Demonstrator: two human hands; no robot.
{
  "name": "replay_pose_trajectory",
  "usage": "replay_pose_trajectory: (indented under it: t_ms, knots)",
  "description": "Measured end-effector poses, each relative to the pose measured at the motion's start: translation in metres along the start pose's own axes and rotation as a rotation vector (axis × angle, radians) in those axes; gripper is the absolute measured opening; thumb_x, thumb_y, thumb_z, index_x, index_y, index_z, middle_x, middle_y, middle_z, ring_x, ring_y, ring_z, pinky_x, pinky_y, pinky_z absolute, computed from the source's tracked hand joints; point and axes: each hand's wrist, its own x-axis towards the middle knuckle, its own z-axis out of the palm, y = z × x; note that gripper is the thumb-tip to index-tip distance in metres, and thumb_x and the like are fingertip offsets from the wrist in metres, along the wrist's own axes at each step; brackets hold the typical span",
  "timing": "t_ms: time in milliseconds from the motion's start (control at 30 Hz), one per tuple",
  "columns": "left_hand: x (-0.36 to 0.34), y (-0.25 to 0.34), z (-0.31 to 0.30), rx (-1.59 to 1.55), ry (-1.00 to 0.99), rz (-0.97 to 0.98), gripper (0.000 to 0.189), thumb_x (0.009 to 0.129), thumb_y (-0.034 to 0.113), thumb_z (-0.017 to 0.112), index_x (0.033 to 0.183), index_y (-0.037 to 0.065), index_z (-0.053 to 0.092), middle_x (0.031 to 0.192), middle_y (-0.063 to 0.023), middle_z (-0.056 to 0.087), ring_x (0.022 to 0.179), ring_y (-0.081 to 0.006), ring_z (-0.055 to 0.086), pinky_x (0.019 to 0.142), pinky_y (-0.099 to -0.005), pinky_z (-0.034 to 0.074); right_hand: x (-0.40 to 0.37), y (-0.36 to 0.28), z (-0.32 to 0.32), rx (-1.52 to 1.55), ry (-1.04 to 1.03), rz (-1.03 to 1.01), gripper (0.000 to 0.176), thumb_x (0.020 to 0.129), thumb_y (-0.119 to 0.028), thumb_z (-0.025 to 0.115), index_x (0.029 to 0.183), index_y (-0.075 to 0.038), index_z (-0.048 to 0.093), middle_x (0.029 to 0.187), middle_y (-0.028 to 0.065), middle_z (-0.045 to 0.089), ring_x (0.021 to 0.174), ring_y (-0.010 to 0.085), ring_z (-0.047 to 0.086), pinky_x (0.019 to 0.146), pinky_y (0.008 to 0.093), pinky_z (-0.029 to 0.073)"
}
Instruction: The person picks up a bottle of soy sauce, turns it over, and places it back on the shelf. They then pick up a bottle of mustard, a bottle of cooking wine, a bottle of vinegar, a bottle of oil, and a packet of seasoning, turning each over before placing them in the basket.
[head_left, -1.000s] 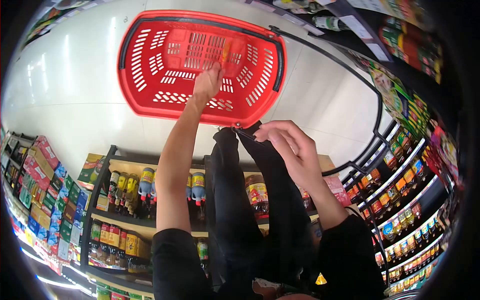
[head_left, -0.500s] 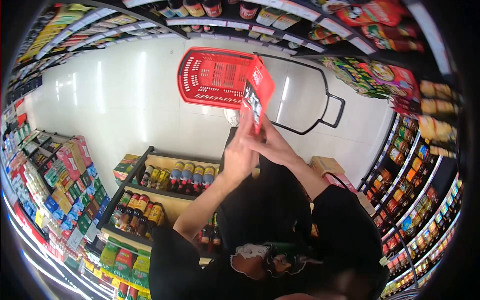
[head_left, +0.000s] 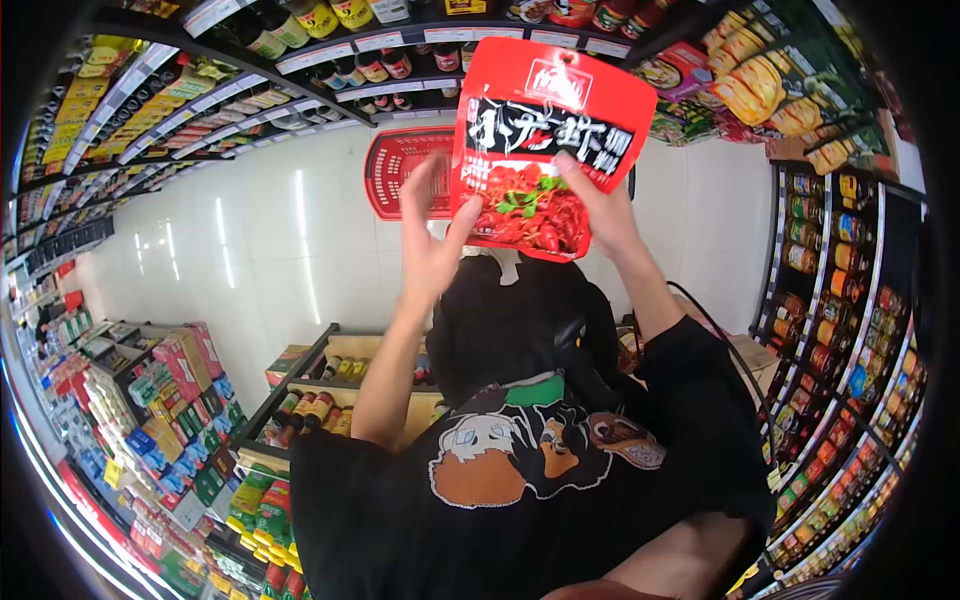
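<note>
Head view: the person stands in a shop aisle and looks down along their own body, with both arms raised in front of them. Between the hands is a red seasoning pouch (head_left: 545, 140), held up flat with its printed face toward the camera. It shows large dark lettering across a black band and a picture of red crayfish with green leaves below.

The right hand (head_left: 602, 215) grips the pouch at its lower right corner, fingers lying across the front of the packet. The left hand (head_left: 428, 238) is loose, its fingers spread and clear of the pouch on its left side. Only the thumb rests against the pouch's left edge.

Behind the pouch, down on the pale tiled floor (head_left: 250, 240), sits a red shopping basket (head_left: 397, 172). The packet hides most of it, so only its slotted left part shows.

Below the hands are the person's black trousers (head_left: 510, 320) and a black T-shirt (head_left: 400, 520) with a cartoon print.

Shelving rings the scene:
- A low stand of dark sauce bottles (head_left: 315, 408) is near the left arm.
- Bright packets (head_left: 170, 400) are stacked further left.
- Rows of jars (head_left: 830, 300) run down the right side.
- More bottles (head_left: 370, 65) stand on the shelf across the top.
</note>
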Motion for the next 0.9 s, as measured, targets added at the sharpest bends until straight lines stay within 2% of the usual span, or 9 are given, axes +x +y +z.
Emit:
replay_pose_trajectory:
  t_ms: [33, 67, 133, 167, 267, 400, 500, 667, 900]
  knots:
    - [0.001, 0.008, -0.001, -0.237, -0.156, -0.289, 0.056, 0.093, 0.019, 0.072, 0.136, -0.004, 0.045, 0.136, -0.0187, 0.055, 0.126, -0.0290, 0.056, 0.100, -0.0370, 0.048, 0.000, -0.006, -0.004, 0.091, -0.004, 0.011, 0.033, 0.097, -0.017, 0.067, 0.124, -0.001, 0.058, 0.117, 0.0065, 0.065, 0.105, 0.0138, 0.063, 0.090, 0.0323, 0.053]
    - [-0.003, 0.010, 0.002, -0.232, -0.164, -0.286, 0.056, 0.093, 0.019, 0.072, 0.136, -0.004, 0.045, 0.136, -0.0187, 0.055, 0.126, -0.0290, 0.056, 0.100, -0.0370, 0.048, -0.003, -0.017, -0.009, 0.174, -0.011, 0.047, 0.036, 0.096, -0.017, 0.068, 0.126, -0.001, 0.056, 0.118, 0.0072, 0.065, 0.106, 0.0156, 0.064, 0.090, 0.0329, 0.054]
    - [-0.005, 0.016, 0.013, -0.203, -0.402, -0.421, 0.043, 0.097, 0.021, 0.067, 0.128, -0.006, 0.053, 0.119, -0.0160, 0.067, 0.104, -0.0260, 0.069, 0.083, -0.0326, 0.057, -0.005, -0.034, -0.017, 0.199, -0.039, 0.044, 0.038, 0.097, -0.018, 0.067, 0.128, -0.001, 0.055, 0.119, 0.0079, 0.064, 0.105, 0.0159, 0.065, 0.090, 0.0328, 0.054]
    - [-0.006, 0.022, 0.021, -0.198, -0.405, -0.415, 0.043, 0.097, 0.021, 0.067, 0.128, -0.006, 0.053, 0.119, -0.0160, 0.067, 0.104, -0.0260, 0.069, 0.083, -0.0326, 0.057, -0.004, -0.040, -0.024, 0.178, -0.061, 0.031, 0.038, 0.097, -0.018, 0.067, 0.128, -0.001, 0.054, 0.119, 0.0083, 0.064, 0.105, 0.0158, 0.065, 0.090, 0.0326, 0.054]
    - [-0.010, 0.042, 0.055, -0.439, -0.429, -0.470, 0.027, 0.100, 0.015, 0.061, 0.118, -0.006, 0.060, 0.099, -0.0152, 0.072, 0.073, -0.0247, 0.074, 0.065, -0.0334, 0.059, -0.006, -0.060, -0.047, 0.158, -0.092, 0.021, 0.036, 0.098, -0.019, 0.066, 0.127, -0.001, 0.056, 0.118, 0.0082, 0.065, 0.105, 0.0147, 0.065, 0.089, 0.0314, 0.054]
    - [-0.018, 0.053, 0.103, -0.424, -0.322, -0.379, 0.026, 0.101, 0.014, 0.060, 0.117, -0.006, 0.061, 0.097, -0.0146, 0.072, 0.076, -0.0231, 0.073, 0.066, -0.0323, 0.060, -0.009, -0.069, -0.098, 0.187, -0.144, 0.158, 0.038, 0.096, -0.022, 0.068, 0.126, 0.000, 0.059, 0.117, 0.0079, 0.067, 0.105, 0.0144, 0.065, 0.089, 0.0311, 0.053]
    - [-0.026, 0.058, 0.143, -0.362, -0.282, -0.284, 0.025, 0.101, 0.013, 0.059, 0.117, -0.006, 0.061, 0.097, -0.0133, 0.073, 0.078, -0.0223, 0.073, 0.067, -0.0321, 0.060, -0.014, -0.062, -0.141, 0.004, -0.300, 0.126, 0.042, 0.095, -0.023, 0.071, 0.128, 0.000, 0.058, 0.118, 0.0076, 0.067, 0.103, 0.0144, 0.065, 0.090, 0.0314, 0.053]
    - [-0.043, 0.067, 0.207, -0.213, -0.277, -0.260, 0.024, 0.101, 0.013, 0.060, 0.119, -0.004, 0.062, 0.102, -0.0115, 0.073, 0.086, -0.0166, 0.071, 0.078, -0.0304, 0.056, -0.021, -0.068, -0.203, -0.018, -0.326, 0.012, 0.034, 0.090, -0.010, 0.075, 0.119, 0.000, 0.062, 0.110, 0.0057, 0.069, 0.098, 0.0121, 0.064, 0.085, 0.0301, 0.053]
    - [-0.040, 0.068, 0.265, 0.038, -0.258, -0.094, 0.027, 0.098, 0.013, 0.065, 0.120, -0.001, 0.062, 0.108, -0.0088, 0.071, 0.097, -0.0137, 0.066, 0.088, -0.0319, 0.052, -0.031, -0.077, -0.262, -0.074, -0.248, -0.096, 0.028, 0.091, -0.011, 0.074, 0.115, 0.001, 0.066, 0.101, 0.0037, 0.072, 0.089, 0.0085, 0.065, 0.079, 0.0264, 0.054]
